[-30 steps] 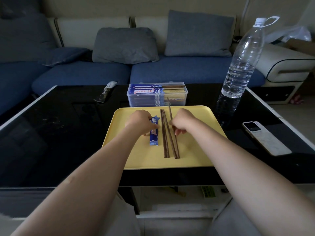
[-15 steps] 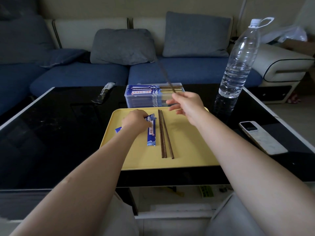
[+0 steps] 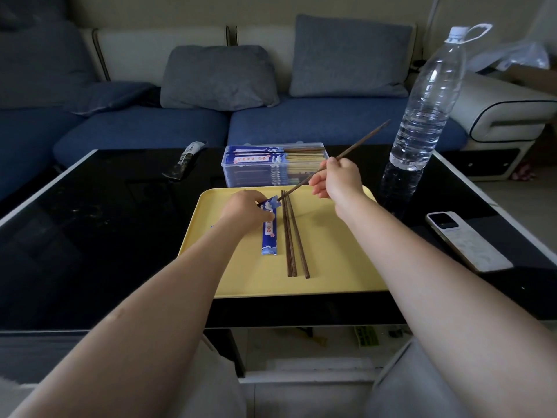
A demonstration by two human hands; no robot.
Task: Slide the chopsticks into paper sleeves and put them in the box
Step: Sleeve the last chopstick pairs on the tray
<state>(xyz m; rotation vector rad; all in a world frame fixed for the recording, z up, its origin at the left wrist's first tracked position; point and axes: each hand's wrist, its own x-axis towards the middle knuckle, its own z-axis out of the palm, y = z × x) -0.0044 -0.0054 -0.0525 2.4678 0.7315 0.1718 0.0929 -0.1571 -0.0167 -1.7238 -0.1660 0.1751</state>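
Observation:
A yellow tray (image 3: 331,267) lies on the black table. My left hand (image 3: 245,211) pinches the top of a blue paper sleeve (image 3: 269,233) that lies on the tray. My right hand (image 3: 337,179) grips one dark wooden chopstick (image 3: 358,143), held slanted, its lower tip at the sleeve's open end. Three more chopsticks (image 3: 292,236) lie side by side on the tray, right of the sleeve. Behind the tray stands a clear plastic box (image 3: 272,164) with several sleeved chopsticks inside.
A tall water bottle (image 3: 428,98) stands at the right rear of the table. A phone (image 3: 467,241) lies near the right edge. A dark wrapper (image 3: 185,159) lies at the left rear. A blue sofa with grey cushions (image 3: 217,76) is behind.
My right hand lifted one chopstick off the tray, swung it upright, then tilted it down so its tip meets the sleeve's opening. My left hand stayed on the sleeve.

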